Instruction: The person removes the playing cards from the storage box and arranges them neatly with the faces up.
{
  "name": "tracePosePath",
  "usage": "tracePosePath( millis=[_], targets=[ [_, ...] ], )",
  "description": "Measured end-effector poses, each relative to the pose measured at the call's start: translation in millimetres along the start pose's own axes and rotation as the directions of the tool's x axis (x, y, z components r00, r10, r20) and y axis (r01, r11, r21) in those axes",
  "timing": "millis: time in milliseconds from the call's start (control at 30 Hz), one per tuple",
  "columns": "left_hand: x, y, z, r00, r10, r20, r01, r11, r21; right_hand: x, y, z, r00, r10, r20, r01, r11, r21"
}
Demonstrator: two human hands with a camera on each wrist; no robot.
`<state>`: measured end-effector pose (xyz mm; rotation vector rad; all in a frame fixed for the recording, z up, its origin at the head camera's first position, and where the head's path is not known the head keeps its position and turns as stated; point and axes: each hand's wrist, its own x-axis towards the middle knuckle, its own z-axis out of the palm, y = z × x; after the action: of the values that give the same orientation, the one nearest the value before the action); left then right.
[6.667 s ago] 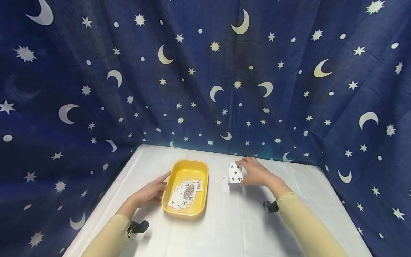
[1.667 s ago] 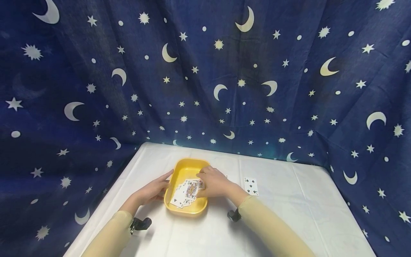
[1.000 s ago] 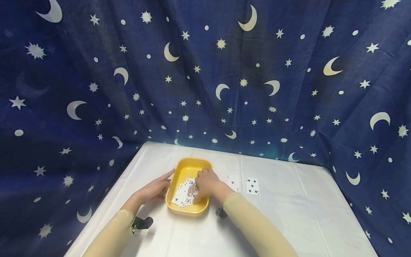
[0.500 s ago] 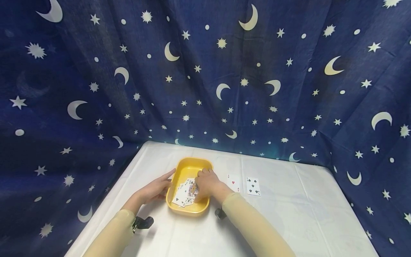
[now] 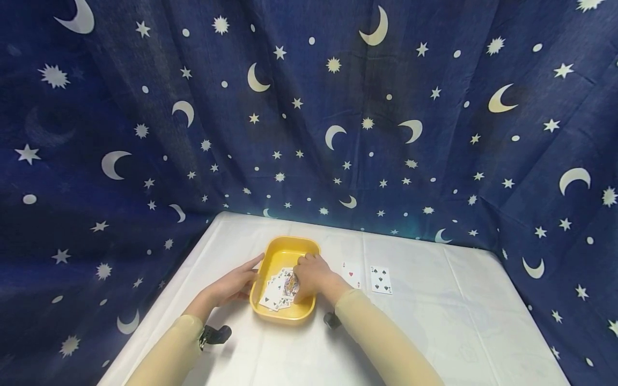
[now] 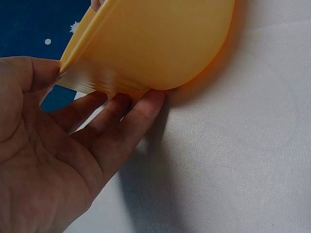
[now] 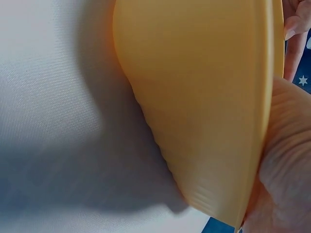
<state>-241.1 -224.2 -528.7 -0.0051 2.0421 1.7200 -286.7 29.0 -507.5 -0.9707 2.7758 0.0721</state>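
While the left hand (image 5: pixel 230 287), fingers relaxed, touches one tray (image 5: pixel 281 319), the right hand (image 5: pixel 313 276) (grip unclear) reaches inside; two cards (image 5: pixel 381 280) lie outside.

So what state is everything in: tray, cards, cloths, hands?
Yellow tray: open side up, cards inside.
Cards in the tray: overlapping, visible ones face up.
Heart card: face up on the tablecloth.
Five of spades: face up beside it.
White tablecloth: spread, faintly creased.
Blue curtain: hanging with soft folds.
Left hand: thumb at tray's rim, fingers against its outside.
Right hand: inside tray, over cards; grip hidden.
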Motion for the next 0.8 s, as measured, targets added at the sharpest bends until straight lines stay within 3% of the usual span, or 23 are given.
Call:
tracePosePath(
  millis=[433, 800],
  targets=[
    [0.0, 1.2, 1.2, 1.000, -0.012, -0.011, 0.012, 1.000, 0.023, 0.0, -1.7, 0.8, 0.999, -0.035, -0.009, 0.035, 0.999, -0.030],
    [-0.7, 1.8, 2.4, 1.000, -0.011, -0.026, 0.011, 1.000, 0.016, 1.6, -0.4, 1.1, 1.000, -0.024, -0.012, 0.025, 0.999, 0.038]
  ],
)
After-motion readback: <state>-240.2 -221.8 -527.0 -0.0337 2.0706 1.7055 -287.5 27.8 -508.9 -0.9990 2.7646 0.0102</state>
